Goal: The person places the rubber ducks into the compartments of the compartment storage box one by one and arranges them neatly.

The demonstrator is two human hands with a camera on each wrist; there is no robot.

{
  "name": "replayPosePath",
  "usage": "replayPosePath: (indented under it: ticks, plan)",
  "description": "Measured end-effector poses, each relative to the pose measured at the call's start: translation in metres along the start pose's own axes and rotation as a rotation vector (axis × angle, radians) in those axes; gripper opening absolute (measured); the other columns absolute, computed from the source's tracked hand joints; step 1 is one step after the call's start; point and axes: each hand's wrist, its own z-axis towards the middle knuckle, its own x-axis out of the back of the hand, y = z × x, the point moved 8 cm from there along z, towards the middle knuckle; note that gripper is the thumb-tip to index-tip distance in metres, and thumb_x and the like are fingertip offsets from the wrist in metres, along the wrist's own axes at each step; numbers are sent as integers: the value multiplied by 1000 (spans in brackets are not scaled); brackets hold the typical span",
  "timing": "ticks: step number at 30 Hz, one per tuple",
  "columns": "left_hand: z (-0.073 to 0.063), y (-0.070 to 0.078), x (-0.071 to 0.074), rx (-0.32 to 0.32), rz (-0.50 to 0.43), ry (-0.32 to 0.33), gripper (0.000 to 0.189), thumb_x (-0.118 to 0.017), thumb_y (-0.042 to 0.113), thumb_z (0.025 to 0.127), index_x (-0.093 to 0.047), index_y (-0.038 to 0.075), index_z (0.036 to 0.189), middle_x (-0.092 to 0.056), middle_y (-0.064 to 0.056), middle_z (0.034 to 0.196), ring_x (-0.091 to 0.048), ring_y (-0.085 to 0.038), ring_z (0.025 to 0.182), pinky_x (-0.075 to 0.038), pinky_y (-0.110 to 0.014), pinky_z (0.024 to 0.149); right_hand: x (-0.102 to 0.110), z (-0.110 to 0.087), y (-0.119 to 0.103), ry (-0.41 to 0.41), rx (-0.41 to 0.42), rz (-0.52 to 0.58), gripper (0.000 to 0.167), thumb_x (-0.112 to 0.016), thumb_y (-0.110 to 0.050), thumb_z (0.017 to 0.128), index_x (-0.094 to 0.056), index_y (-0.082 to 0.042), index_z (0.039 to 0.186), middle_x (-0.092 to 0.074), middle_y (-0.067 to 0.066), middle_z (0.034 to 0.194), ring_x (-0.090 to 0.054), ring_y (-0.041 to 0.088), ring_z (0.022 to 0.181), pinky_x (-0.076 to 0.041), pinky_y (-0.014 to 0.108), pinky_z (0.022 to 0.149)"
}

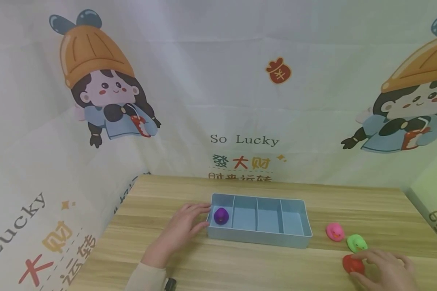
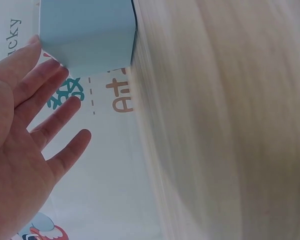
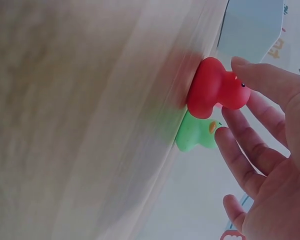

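My left hand rests at the left end of a light blue box with several compartments, fingers extended, thumb and fingertips at its end wall. The left wrist view shows those fingers spread beside the box's end. A purple rubber duck sits in the leftmost compartment. At the lower right, my right hand has thumb and fingers on either side of the head of a red rubber duck, pinching it close over the tabletop. Just behind it stands a green rubber duck, with a pink rubber duck farther back.
The wooden table meets a printed cloth backdrop along its back and sides. Between the box's right end and the pink duck lies a narrow strip of tabletop. A dark object shows near my left sleeve.
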Motion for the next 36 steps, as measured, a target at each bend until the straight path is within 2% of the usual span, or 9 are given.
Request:
replayPosePath:
  ticks: [5,12,19,22,27,29,31,33,36]
  plan:
    - [1,0,1,6,0,-4,45,-73,25,96,-64,10,138,-61,-6,148,-53,-29,138,-39,-54,121,1,1,0,34,6,-10,37,-91,-43,74,-75,-25,101,-77,6,110,-68,35,97,-31,66,97]
    - [2,1,0,9,13,-17,44,-72,25,97,-63,10,138,-60,-6,149,-53,-29,138,-38,-55,121,4,0,-1,73,23,-16,35,-93,-39,72,-75,-24,98,-77,1,102,-68,37,98,-31,64,96]
    - [1,1,0,16,15,-13,45,-72,24,97,-64,10,138,-61,-6,148,-53,-29,138,-38,-55,122,9,1,-4,79,13,-23,35,-94,-38,70,-75,-28,97,-78,0,102,-66,23,86,-32,64,96]
    - [1,1,0,12,12,-10,44,-72,24,97,-64,9,138,-61,-6,148,-53,-29,138,-38,-54,121,13,2,-8,100,21,-24,35,-95,-37,69,-75,-28,96,-77,0,101,-65,20,84,-33,63,95]
    - [0,2,0,3,8,-7,44,-72,24,97,-64,9,138,-61,-6,148,-53,-29,137,-39,-54,121,19,0,-15,153,69,-26,38,-97,-30,66,-75,-24,96,-76,1,97,-65,29,88,-36,61,93]
    - [0,3,0,0,3,-4,45,-73,24,97,-64,8,138,-61,-6,148,-53,-29,137,-39,-54,121,22,1,-18,169,95,-23,39,-97,-28,65,-75,-22,97,-75,-1,94,-65,29,88,-41,59,89]
    - [1,3,0,-7,3,4,45,-73,24,96,-64,8,138,-62,-6,147,-53,-29,136,-39,-54,120,26,1,-22,206,144,-7,41,-98,-25,62,-76,-22,96,-75,-4,92,-66,22,87,-48,53,86]
    - [1,3,1,-13,4,11,45,-73,23,96,-64,9,137,-62,-6,147,-53,-29,136,-40,-54,120,29,2,-27,247,205,20,44,-99,-20,58,-76,-22,96,-73,-7,90,-65,13,85,-53,40,79]
    - [0,3,1,-17,8,12,45,-74,24,96,-64,9,137,-62,-6,146,-53,-29,137,-39,-55,120,33,2,-33,293,276,57,49,-100,-15,54,-75,-24,95,-72,-10,89,-62,1,83,-51,18,73]
